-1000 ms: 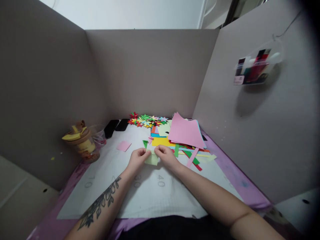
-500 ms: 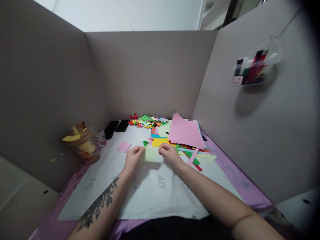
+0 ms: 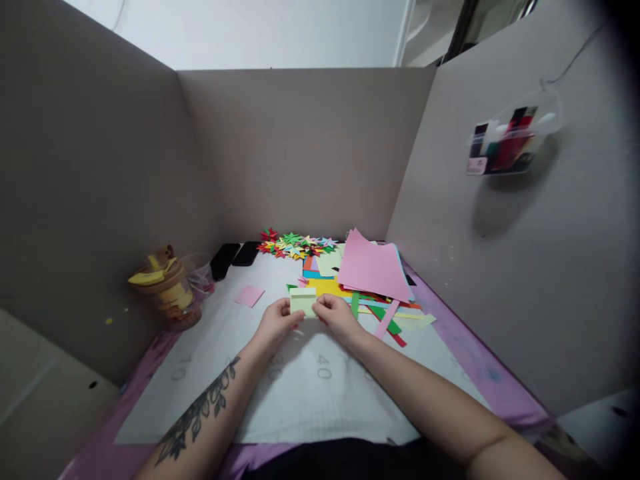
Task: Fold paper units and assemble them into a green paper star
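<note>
Between my two hands is a small pale green piece of paper, with a folded-over band along its far edge. My left hand pinches its left side, thumb in front. At the right edge, my right hand grips it between thumb and fingers. The paper is held just above the white mat. Right behind it lie a small green folded scrap and a yellow sheet. A pink paper square rests on the mat to the left of my left hand.
Folded paper stars in several colours cluster at the back. Large pink sheets and coloured strips lie at the right. Two black phones, a clear cup and a brown pot stand left. Grey panels enclose the table.
The pale green paper, flat and blurred earlier, now shows a folded band at its far edge. My right hand has closed on its right side, and my hands are nearer together.
</note>
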Demonstrator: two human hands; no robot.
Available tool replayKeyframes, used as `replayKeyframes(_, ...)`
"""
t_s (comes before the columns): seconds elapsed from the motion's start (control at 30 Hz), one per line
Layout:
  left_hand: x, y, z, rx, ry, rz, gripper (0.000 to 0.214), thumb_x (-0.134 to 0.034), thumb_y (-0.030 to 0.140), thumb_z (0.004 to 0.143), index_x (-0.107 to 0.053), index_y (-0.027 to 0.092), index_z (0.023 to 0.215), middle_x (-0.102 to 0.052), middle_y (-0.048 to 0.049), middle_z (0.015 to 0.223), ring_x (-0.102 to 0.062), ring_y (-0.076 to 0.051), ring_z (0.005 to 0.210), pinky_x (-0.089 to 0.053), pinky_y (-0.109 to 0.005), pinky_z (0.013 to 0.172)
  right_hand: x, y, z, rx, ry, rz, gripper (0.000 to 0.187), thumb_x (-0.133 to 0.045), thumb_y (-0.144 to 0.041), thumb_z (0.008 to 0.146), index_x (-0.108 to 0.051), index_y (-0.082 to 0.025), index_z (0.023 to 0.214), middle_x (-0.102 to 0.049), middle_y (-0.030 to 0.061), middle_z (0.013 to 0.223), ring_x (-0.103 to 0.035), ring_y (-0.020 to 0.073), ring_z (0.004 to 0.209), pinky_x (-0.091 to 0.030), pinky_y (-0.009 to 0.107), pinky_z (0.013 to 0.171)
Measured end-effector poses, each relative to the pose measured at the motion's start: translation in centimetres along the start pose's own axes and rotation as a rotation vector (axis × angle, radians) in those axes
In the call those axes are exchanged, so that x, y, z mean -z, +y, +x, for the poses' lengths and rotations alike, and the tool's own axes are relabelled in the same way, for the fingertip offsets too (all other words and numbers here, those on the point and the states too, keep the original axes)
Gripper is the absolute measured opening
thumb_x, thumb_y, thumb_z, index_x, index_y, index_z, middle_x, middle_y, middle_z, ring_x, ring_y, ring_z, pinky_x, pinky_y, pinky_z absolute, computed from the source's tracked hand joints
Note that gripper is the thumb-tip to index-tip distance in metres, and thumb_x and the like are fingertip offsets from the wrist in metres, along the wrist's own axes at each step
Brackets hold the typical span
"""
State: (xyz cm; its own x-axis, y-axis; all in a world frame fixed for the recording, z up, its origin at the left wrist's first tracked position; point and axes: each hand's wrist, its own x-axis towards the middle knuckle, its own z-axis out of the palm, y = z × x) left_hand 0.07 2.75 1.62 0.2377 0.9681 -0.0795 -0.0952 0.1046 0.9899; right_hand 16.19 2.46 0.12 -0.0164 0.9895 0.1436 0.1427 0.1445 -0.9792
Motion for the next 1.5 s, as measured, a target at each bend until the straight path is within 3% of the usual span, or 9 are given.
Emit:
replayKeyframes(0.27,-0.1,-0.7,0.3,-0.105,0.053,0.108,0.026,-0.071,0.027,0.059,-0.056,0.012,0.075,-0.063,-0.0011,0.061,-0.056,-0.011,0.054,-0.037,-0.019,0.051,-0.9,-0.4,-0.1,-0.019,-0.087,0.071,0.019,-0.061,-0.031,0.064,-0.053,-0.015,0.063,-0.047,-0.0048,0.054,-0.038,0.0074,0.049,-0.029,0.019,0.047)
replayKeyframes(0.4,0.1,-0.9,0.3,-0.08,0.023,0.107,0.028,-0.071,0.027,0.059,-0.056,0.012,0.078,-0.063,-0.0015,0.062,-0.055,-0.01,0.053,-0.037,-0.019,0.05,-1.0,0.0,0.0,-0.063,-0.081,0.054,0.017,-0.059,-0.029,0.065,-0.052,-0.014,0.061,-0.046,-0.0051,0.051,-0.035,0.0064,0.046,-0.026,0.019,0.044)
replayKeyframes(0.57,0.2,-0.4,0.1,-0.066,0.088,0.175,0.023,-0.069,0.025,0.059,-0.055,0.013,0.074,-0.059,0.0016,0.056,-0.049,-0.007,0.047,-0.032,-0.017,0.046,-0.7,0.4,0.3,-0.024,-0.042,0.005,0.02,-0.056,-0.032,0.067,-0.049,-0.016,0.057,-0.043,-0.006,0.049,-0.034,0.0066,0.045,-0.024,0.019,0.042)
replayKeyframes(0.73,0.1,0.1,-0.1,-0.083,0.123,0.182,0.023,-0.07,0.025,0.059,-0.054,0.014,0.071,-0.057,0.0033,0.054,-0.048,-0.007,0.046,-0.031,-0.016,0.045,-0.8,0.0,0.3,-0.11,-0.055,0.15,0.018,-0.06,-0.031,0.064,-0.055,-0.014,0.063,-0.05,-0.0041,0.05,-0.039,0.0069,0.042,-0.026,0.019,0.041)
replayKeyframes(0.9,-0.1,0.3,-0.3,-0.127,0.066,0.14,0.024,-0.07,0.025,0.059,-0.052,0.015,0.072,-0.057,0.0036,0.054,-0.05,-0.007,0.048,-0.033,-0.016,0.048,-0.9,-0.5,0.1,-0.179,-0.125,0.275,0.014,-0.065,-0.025,0.058,-0.057,-0.013,0.059,-0.052,-0.0025,0.048,-0.041,0.007,0.041,-0.026,0.02,0.039)
replayKeyframes(1.2,0.7,1.2,-0.3,-0.108,0.104,0.132,0.027,-0.068,0.023,0.059,-0.049,0.016,0.078,-0.058,0.004,0.054,-0.051,-0.008,0.048,-0.034,-0.017,0.049,1.8,-1.0,1.2,-0.193,0.018,0.364,0.018,-0.064,-0.028,0.057,-0.052,-0.015,0.058,-0.051,-0.0042,0.046,-0.039,0.0057,0.04,-0.025,0.019,0.039)
replayKeyframes(1.33,0.5,0.6,-0.3,-0.073,0.048,0.198,0.024,-0.065,0.02,0.058,-0.05,0.016,0.077,-0.057,0.0042,0.054,-0.047,-0.007,0.043,-0.031,-0.017,0.044,2.7,-1.2,1.6,-0.1,0.129,0.367,0.017,-0.062,-0.03,0.059,-0.054,-0.016,0.065,-0.052,-0.0033,0.057,-0.043,0.0072,0.049,-0.028,0.018,0.042)
replayKeyframes(1.43,0.3,0.0,-0.4,-0.122,-0.043,0.285,0.021,-0.062,0.019,0.06,-0.053,0.016,0.079,-0.054,0.0049,0.054,-0.046,-0.007,0.042,-0.031,-0.017,0.043,2.4,-0.8,1.7,-0.018,0.046,0.207,0.022,-0.061,-0.035,0.064,-0.058,-0.016,0.075,-0.054,-0.0017,0.066,-0.046,0.0091,0.056,-0.032,0.019,0.046)
replayKeyframes(1.5,0.1,-0.1,-0.6,-0.16,-0.091,0.348,0.021,-0.059,0.016,0.06,-0.056,0.016,0.08,-0.055,0.0039,0.055,-0.047,-0.008,0.045,-0.032,-0.018,0.044,2.1,-0.5,1.5,0.025,-0.029,0.083,0.02,-0.06,-0.035,0.066,-0.058,-0.015,0.07,-0.052,-0.0022,0.062,-0.045,0.009,0.055,-0.033,0.02,0.049)
